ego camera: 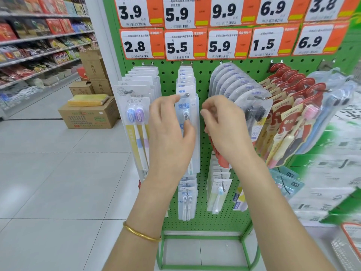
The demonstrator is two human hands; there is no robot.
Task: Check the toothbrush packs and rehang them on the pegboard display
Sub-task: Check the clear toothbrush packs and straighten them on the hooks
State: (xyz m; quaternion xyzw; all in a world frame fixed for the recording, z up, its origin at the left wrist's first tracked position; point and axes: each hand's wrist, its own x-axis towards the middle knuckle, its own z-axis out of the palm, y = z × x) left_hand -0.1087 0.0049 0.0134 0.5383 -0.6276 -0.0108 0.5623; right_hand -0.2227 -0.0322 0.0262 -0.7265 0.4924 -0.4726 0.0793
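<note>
In the head view, the left hand point(172, 124) has its grip clamped on the front toothbrush pack point(187, 109) hanging at the peg point(185, 94) tip on the pegboard point(203, 79), while the right hand point(222, 124) sits at 3 o'clock just off the pack's edge over a narrow bare green strip, fingers curled, and whether its grip holds anything cannot be told.

We read 3.9, 5.9, 9.9, 6.9, 3.8 on the upper price tags point(132, 11) and 2.8, 5.5, 5.9, 1.5, 6.9 on the lower price tags point(136, 45). "NEW" marks the white toothbrush pack point(187, 108); "canban" marks the red packs point(291, 130).
</note>
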